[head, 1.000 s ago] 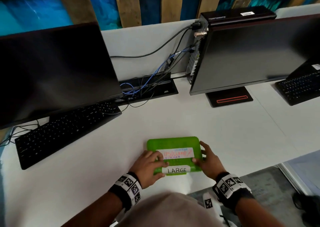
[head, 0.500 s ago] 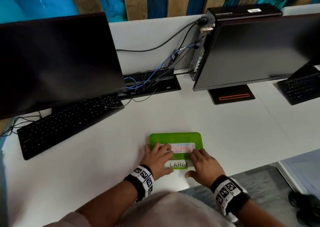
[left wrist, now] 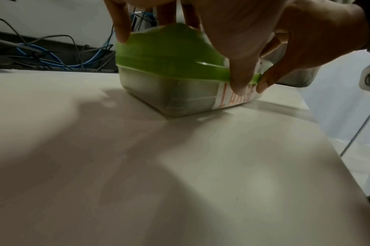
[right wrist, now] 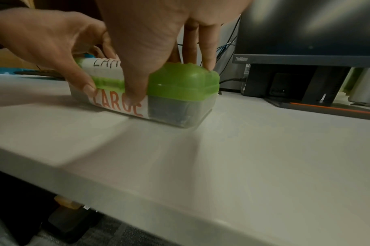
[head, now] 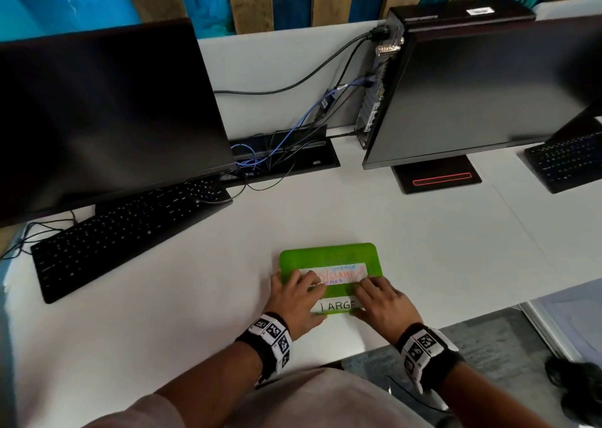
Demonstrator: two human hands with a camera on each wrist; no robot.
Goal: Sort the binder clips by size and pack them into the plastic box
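Observation:
The plastic box [head: 329, 256], clear with a green lid and white labels reading LARGE, stands on the white desk [head: 423, 248] close to its front edge. The lid is down. My left hand [head: 293, 297] holds its left front part, fingers [left wrist: 120, 25] on top and thumb [left wrist: 240, 81] over the front lip. My right hand [head: 381, 303] grips the lid beside it, fingers [right wrist: 207, 61] on top and thumb [right wrist: 135, 94] on the front label. Dark contents [right wrist: 169, 109] show dimly through the box [right wrist: 179, 83] wall. No loose binder clips are in view.
A black keyboard [head: 123, 232] and a dark monitor [head: 97, 118] stand at the back left. A cable tray [head: 283, 153] sits behind the box. A second monitor [head: 488, 95] on a stand base [head: 436, 176] and another keyboard [head: 566, 163] are at the right.
My right hand has come from the right end of the lid to its front, next to my left hand. The box has stayed in place.

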